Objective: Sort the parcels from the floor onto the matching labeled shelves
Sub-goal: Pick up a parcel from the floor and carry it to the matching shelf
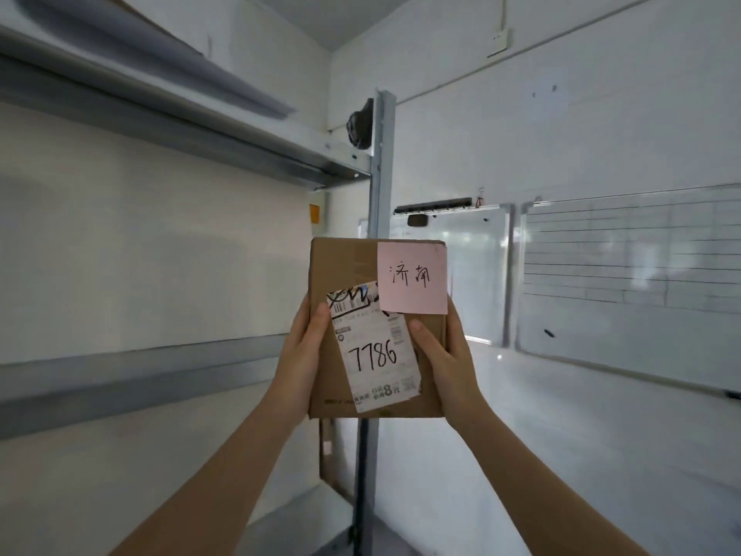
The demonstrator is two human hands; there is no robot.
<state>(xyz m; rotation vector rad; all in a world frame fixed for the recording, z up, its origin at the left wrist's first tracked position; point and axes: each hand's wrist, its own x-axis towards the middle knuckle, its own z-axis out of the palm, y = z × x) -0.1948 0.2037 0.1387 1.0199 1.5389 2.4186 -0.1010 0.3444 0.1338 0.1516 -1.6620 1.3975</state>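
Though matte and creased, cardboard parcel (349, 270) between hands.

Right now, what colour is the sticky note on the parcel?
Pale pink sticky note, clearest in the head view.

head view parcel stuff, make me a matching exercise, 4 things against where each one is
Things:
1. pink note
2. white shipping label
3. left hand
4. right hand

Places:
A. gripping the box's right edge
B. box's top right corner
C. gripping the box's left edge
D. box front, bearing 7786

Pairs: 1-B, 2-D, 3-C, 4-A. All are on one cardboard box.
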